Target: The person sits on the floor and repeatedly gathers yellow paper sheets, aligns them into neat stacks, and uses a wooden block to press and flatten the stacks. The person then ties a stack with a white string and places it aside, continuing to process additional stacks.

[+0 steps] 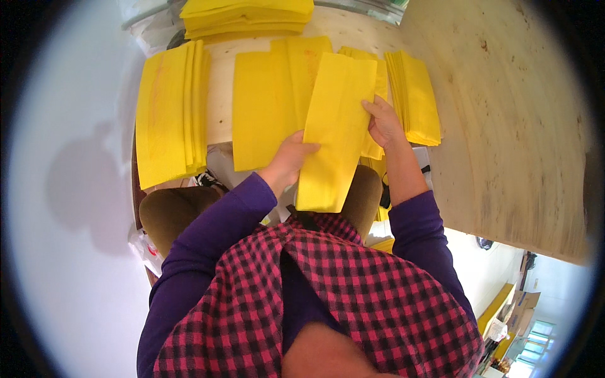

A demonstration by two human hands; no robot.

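A long folded yellow cloth-like piece [335,135] is held up in front of me, tilted slightly, above my lap. My left hand [291,157] grips its left edge with the thumb on top. At the upper right edge, my right hand [383,123] pinches the same piece between thumb and fingers. Behind it on the wooden table lie flat yellow pieces [259,110], partly covered by the held one. Whether the piece is fabric or felt-like sheet, I cannot tell.
To the left stands a fanned stack of yellow pieces [170,116]; a narrower stack [414,97] lies at the right. A thick pile [247,17] sits at the back. A large wooden board [504,126] rises on the right, and a white wall [69,189] borders the left.
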